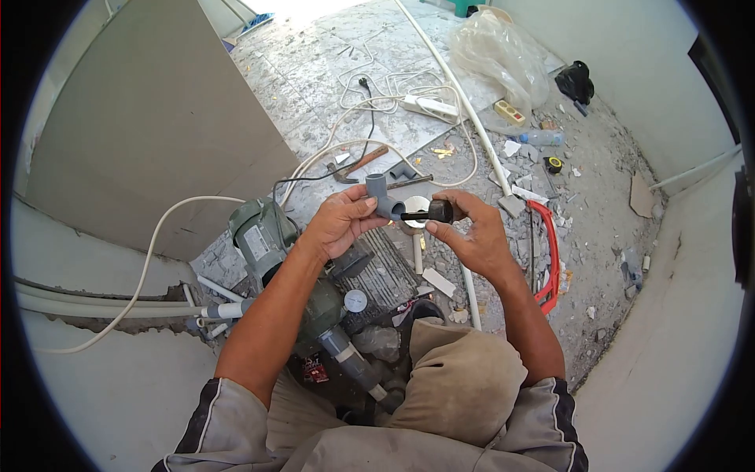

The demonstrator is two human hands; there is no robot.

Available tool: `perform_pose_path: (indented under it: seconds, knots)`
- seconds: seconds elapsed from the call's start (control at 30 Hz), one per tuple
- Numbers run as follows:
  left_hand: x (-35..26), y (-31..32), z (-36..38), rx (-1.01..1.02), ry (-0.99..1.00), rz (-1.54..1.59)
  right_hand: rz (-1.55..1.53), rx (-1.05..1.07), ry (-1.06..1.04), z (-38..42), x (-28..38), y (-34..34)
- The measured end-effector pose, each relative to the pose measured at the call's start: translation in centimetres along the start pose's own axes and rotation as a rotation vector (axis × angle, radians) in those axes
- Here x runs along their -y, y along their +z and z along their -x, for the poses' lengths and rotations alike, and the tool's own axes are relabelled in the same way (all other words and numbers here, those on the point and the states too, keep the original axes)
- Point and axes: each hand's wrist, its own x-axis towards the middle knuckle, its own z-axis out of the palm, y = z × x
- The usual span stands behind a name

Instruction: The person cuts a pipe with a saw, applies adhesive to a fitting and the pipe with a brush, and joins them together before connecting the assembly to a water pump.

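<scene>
My left hand (344,222) is closed on a grey PVC pipe fitting (377,189), whose one end points up and whose other opening faces right. My right hand (476,237) pinches a black cap with a thin dark stem, a brush applicator (440,211). The stem's tip sits right at the fitting's right-hand opening. Behind the applicator, partly hidden by it, is a white round thing (418,202). Just beyond my hands, another grey elbow fitting (403,171) lies on the floor close to a hammer (366,160).
A green water pump (263,236) with a pressure gauge (355,300) stands at my left. A red hacksaw (555,256) lies at right beside a long white pipe (470,110). Cables, a white power strip (429,108), a tape measure (554,164) and rubble cover the floor.
</scene>
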Motion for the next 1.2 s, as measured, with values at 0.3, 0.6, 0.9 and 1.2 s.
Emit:
perform_pose_path:
  seconds: [0.3,0.6,0.9,1.2]
  knots:
    - [0.4,-0.3,0.0,0.020,-0.029,0.038,0.272,-0.174,-0.360,0.3,2.1,1.1]
    - [0.0,0.8,1.6,0.024,-0.001,0.078,-0.627,-0.047,0.282,0.7,1.0,2.0]
    - [2.0,0.7,3.1,-0.053,0.115,0.118,-0.165,-0.180,0.001,1.4,1.7,2.8]
    - [1.4,-0.3,4.6,-0.061,0.112,0.074,-0.017,0.012,-0.065,0.7,3.6,2.5]
